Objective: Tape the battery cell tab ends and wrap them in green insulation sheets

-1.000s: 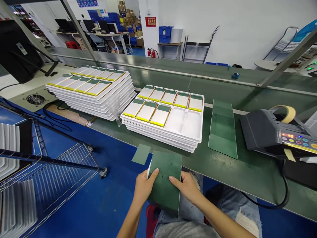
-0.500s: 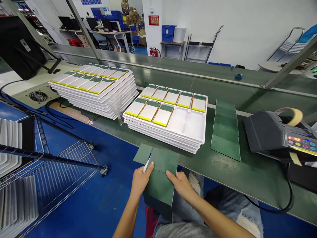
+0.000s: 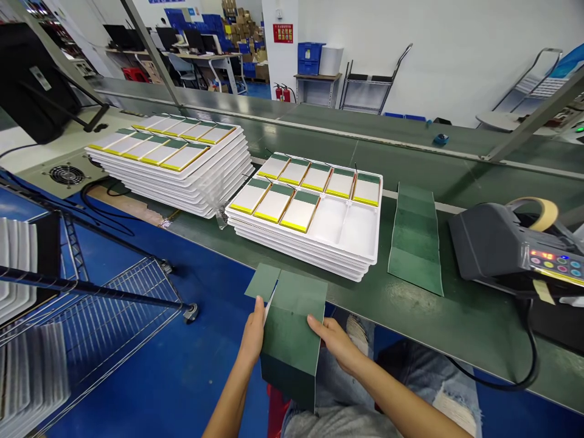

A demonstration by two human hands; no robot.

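Observation:
A creased green paper sheet [image 3: 294,322] hangs over the bench's front edge, its lower part folded down above my lap. Along its left side a narrow strip [image 3: 263,281] is split from the main part, and a sliver of white underside [image 3: 269,307] shows in the gap. My left hand [image 3: 252,331] is closed at the strip's left edge, thumb pointing up, its other fingers hidden. My right hand [image 3: 335,340] grips the sheet's right edge, with the thumb on top and the fingers underneath.
White trays [image 3: 356,228] holding flat battery cells [image 3: 298,211] are stacked behind the sheet, beside another tray stack [image 3: 182,164]. Another green sheet [image 3: 415,243] lies to the right. A tape dispenser [image 3: 497,243] stands at far right, a wire cart [image 3: 128,310] at left.
My left thumb has shifted left off the main part of the sheet to the strip's side. My right hand keeps its grip, and the sheet has barely moved.

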